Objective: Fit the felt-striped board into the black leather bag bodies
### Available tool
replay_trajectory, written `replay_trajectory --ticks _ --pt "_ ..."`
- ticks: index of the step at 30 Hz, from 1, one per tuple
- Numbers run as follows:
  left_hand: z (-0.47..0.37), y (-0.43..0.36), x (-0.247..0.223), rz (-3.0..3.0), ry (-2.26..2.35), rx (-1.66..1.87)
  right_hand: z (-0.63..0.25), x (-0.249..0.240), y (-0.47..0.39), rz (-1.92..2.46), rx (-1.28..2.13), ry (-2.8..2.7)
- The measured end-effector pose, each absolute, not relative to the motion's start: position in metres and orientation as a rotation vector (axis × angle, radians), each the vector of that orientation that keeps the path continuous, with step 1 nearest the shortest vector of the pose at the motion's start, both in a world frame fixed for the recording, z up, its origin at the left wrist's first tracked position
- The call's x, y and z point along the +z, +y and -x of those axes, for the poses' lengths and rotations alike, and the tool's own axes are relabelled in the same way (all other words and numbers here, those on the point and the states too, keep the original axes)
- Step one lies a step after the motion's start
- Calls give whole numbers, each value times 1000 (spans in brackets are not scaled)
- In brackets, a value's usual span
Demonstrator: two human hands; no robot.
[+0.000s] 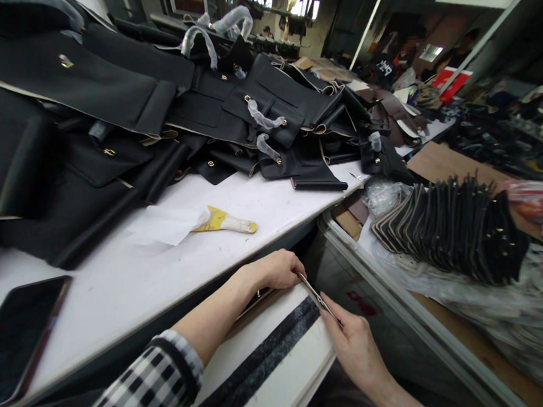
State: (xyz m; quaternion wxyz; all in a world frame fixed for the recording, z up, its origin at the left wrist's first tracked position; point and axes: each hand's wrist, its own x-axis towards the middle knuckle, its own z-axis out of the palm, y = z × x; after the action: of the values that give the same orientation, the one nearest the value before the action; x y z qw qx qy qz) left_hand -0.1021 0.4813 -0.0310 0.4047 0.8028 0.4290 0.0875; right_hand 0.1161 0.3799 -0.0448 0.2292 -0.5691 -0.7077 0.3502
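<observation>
My left hand (284, 269), its fingers closed, pinches the upper end of a thin, pale-edged flat piece (311, 290). Lower down the same piece, my right hand (352, 332) grips it between thumb and fingers. The piece is seen nearly edge-on, so its kind cannot be made out. It stands at the far end of a white board (286, 374) with a dark stripe (261, 361) along it. Partly behind my left wrist, something dark with a small metal fitting shows beside the board.
Black leather bag parts (206, 108) with gold clasps and wrapped handles pile up on the white table (118, 299). A yellow-and-white scraper (230, 223), a white sheet (169, 224) and a phone (21, 339) lie there too. At right, a row of black flaps (449, 229) stands on plastic.
</observation>
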Motion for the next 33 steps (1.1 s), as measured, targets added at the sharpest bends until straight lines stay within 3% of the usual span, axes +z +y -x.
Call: replay_trajectory --ticks 33 --pt "112 482 -61 -1602 950 471 -112 -53 370 1460 676 -1995"
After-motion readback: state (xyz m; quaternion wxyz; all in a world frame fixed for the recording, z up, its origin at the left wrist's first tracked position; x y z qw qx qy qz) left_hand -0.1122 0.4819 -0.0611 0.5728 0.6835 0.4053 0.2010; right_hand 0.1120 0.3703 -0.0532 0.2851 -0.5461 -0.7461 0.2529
